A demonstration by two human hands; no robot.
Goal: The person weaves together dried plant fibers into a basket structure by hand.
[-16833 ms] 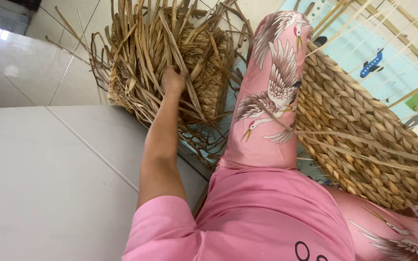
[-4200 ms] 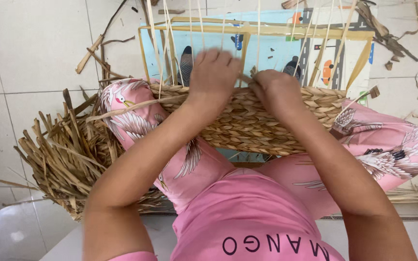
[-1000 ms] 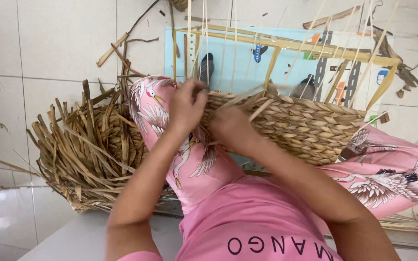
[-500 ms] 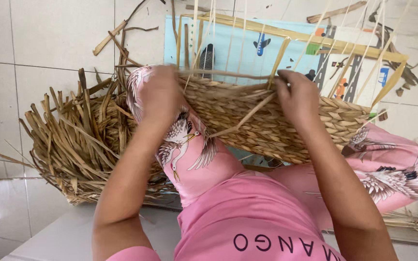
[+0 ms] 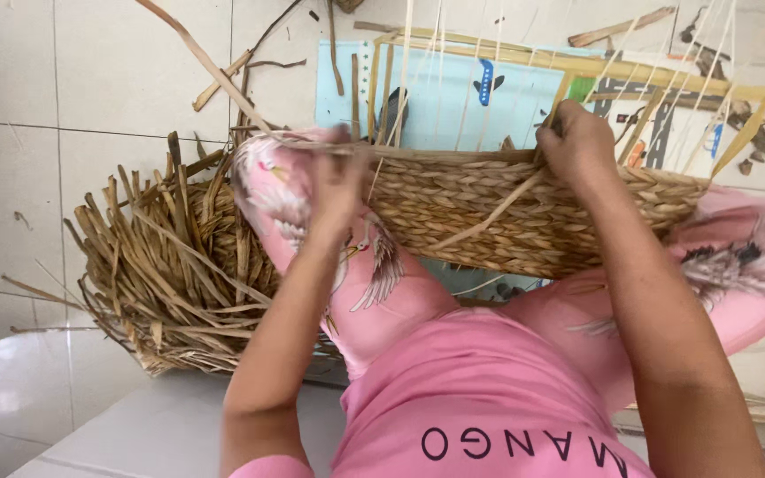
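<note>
tan woven mat, pink trousers (white bird pattern), pale blue board, white floor tiles.

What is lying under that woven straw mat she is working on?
Under the woven mat show the person's pink-trousered knees and, past its top edge, a light blue play mat and a wooden frame. The mat hides whatever lies directly beneath its middle.

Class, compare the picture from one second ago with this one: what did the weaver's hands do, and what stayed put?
The hands moved apart along the woven mat's top edge: left hand leftward, right hand rightward, each gripping a straw strand. The mat, the straw pile and the frame stayed put.
</note>
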